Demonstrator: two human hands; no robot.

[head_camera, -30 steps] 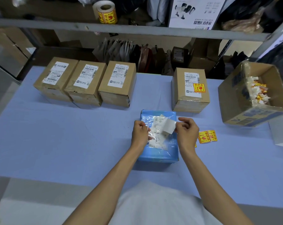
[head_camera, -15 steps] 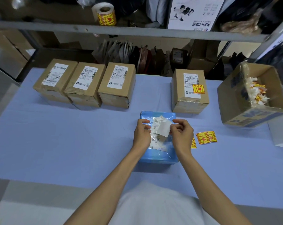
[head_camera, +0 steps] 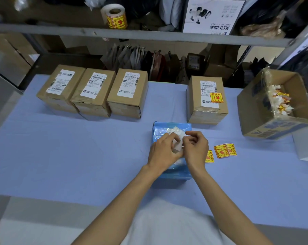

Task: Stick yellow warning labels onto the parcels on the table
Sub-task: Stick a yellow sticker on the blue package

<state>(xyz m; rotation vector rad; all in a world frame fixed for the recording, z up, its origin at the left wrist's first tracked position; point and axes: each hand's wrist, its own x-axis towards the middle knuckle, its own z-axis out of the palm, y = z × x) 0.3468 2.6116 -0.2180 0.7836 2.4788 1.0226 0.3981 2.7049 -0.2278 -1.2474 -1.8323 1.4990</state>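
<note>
Head view: on the blue table [head_camera: 79,156], a glossy blue-wrapped parcel [head_camera: 169,127] lies mid-front, long axis running away from the person. Above it, the left hand [head_camera: 163,152] and right hand [head_camera: 196,147], fingers curled, pinch a white slip [head_camera: 179,142].

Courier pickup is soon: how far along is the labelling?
Done: the lone box carries a yellow label. In hand: the left hand and right hand pinch a white slip over the blue parcel. Left: that parcel and three other boxes show no yellow label; spare labels lie beside it.
</note>
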